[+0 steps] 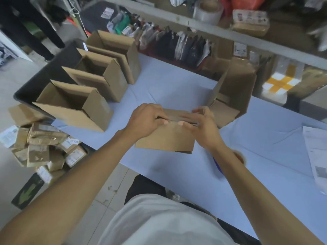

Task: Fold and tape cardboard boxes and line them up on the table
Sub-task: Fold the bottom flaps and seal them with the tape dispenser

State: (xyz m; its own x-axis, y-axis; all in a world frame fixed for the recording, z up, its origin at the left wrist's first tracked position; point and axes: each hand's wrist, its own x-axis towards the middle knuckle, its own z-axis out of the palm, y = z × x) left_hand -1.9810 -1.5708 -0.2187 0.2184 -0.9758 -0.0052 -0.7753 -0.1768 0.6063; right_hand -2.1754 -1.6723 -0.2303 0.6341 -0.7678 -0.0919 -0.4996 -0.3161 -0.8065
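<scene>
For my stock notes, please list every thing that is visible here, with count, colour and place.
open boxes: three, brown, lined up at table's left end
box being folded: one, brown, table centre, under both hands
larger open box: one, brown, behind the hands, to the right
table: one, pale blue cover
paper sheets: white, table's right edge
small parcels: a pile, brown with white labels, floor at left
tape roll: one, greyish, upper shelf
left hand: grips the box's top edge
right hand: presses the same edge
</scene>
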